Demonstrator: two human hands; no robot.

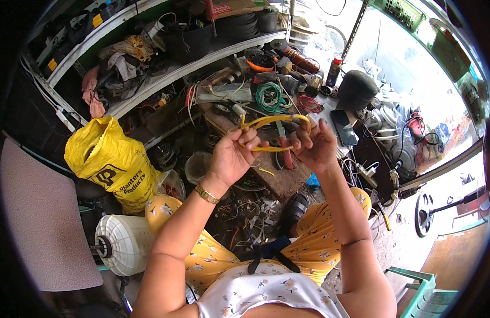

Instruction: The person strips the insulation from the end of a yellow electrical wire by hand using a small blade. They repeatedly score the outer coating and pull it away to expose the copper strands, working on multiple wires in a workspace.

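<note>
At the far left stands a pale panel (49,222), and just beside it a yellow bag (125,175) sits upright with its mouth open (the rim is crumpled, its edge toothed). Below the bag a white drum (127,245) lies on its side, near the person's left knee. Above, a pale-edged shelf (155,79) slants up to the right, with rags (123,66) bundled on it. A clear tub (197,167) stands between the bag and the left hand (235,156), which wears a gold watch (207,194) at the wrist. That hand's thumb and fingers are pressed together, pinching the yellow cord (274,119). The cord is bent into a loop held up between both hands, above a worn board (300,183); one short end stands up over the left fingers. Behind the loop is a green coil (270,98); seen under it is a red-handled tool (288,160), and a short yellow scrap (266,172) lies below. The right hand (316,149) has its fingers curled in on the loop's other side, gripping it. Past that hand are a red coil (309,104), a red-capped bottle (334,72) standing upright, and a dark phone (343,127) lying flat. Farther right come a black wheel (425,214) and, lower down, a green stool (413,274).
</note>
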